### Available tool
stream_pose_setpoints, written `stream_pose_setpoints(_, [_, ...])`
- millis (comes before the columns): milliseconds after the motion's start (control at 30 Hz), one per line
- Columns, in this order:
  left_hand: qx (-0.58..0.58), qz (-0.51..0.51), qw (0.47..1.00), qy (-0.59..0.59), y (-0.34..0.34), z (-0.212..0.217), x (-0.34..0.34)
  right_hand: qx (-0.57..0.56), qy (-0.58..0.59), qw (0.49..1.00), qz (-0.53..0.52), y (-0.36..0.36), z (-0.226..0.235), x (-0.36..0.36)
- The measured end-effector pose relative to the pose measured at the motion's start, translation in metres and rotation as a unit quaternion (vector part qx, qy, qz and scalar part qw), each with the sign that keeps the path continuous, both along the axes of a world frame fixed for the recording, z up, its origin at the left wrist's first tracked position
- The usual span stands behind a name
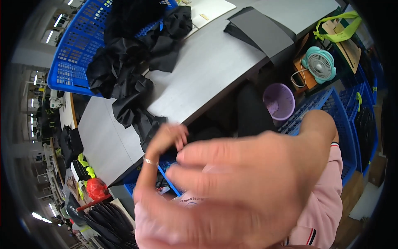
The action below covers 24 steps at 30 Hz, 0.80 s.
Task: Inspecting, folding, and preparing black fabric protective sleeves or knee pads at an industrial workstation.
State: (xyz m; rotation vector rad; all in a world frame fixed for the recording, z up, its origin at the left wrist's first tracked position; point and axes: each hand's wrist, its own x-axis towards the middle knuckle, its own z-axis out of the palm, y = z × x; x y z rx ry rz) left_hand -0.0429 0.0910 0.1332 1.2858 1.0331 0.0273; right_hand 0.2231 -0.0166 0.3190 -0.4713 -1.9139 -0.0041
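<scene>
My right hand (pixel 248 178) looms very large before the camera, slightly blurred. Its fingers stretch to the left and stand apart, with nothing in them. Beyond it, my left hand (pixel 168 139), with a band at the wrist, is by the near edge of the grey table (pixel 207 83). Its fingers are loosely bent and a little blurred; nothing shows in them. Next to that hand hangs the lower end of crumpled black fabric (pixel 132 89), and whether the two touch I cannot tell. The fabric spills over the table from a blue plastic basket (pixel 68 79).
A stack of dark flat sheets (pixel 261 31) lies at the table's far right. To the right are a turquoise fan (pixel 319 65), a purple waste basket (pixel 288 93) and blue crates (pixel 346 124). A red bundle (pixel 97 189) and dark cloth pieces (pixel 110 224) are at lower left.
</scene>
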Motion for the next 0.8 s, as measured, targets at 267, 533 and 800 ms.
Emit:
stream_pose_setpoints(267, [0.242,0.447,0.842,-0.180,0.208,-0.038,0.044,-0.177,-0.158,0.971,-0.010,-0.026,0.042,0.043])
stream_pose_setpoints(533, [0.461,0.410,0.786,-0.041,0.170,-0.034,0.068,-0.305,-0.013,0.940,-0.150,0.021,-0.106,0.077])
stream_pose_setpoints(800, [0.425,0.416,0.797,-0.105,0.146,-0.039,0.073,-0.272,-0.071,0.947,-0.156,0.092,-0.174,0.025])
